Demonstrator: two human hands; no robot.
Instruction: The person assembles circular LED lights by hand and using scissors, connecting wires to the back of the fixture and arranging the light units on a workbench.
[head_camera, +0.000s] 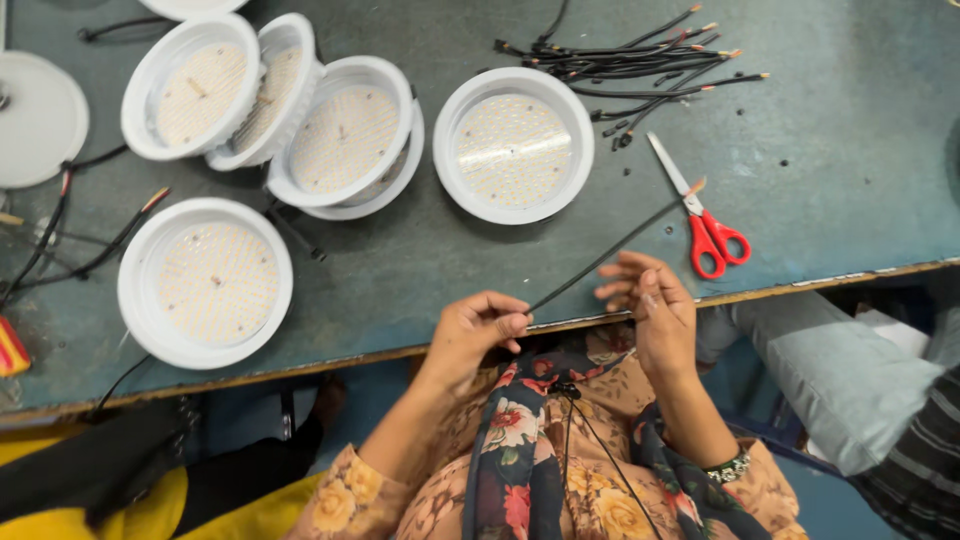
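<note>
My left hand (478, 330) pinches the near end of a thin black cable (610, 253) at the table's front edge. The cable runs up and to the right, and its bare tip ends beside the scissors. My right hand (648, 305) hovers just right of the cable with its fingers apart, holding nothing; whether it touches the cable I cannot tell. Red-handled scissors (704, 222) lie on the table just beyond my right hand.
Several round white lamp housings with LED boards, one (514, 145) near the middle, sit on the grey-green table (840, 150). A pile of short black cables (640, 62) lies at the back right. Another person's grey-clad leg (830, 370) is at the right.
</note>
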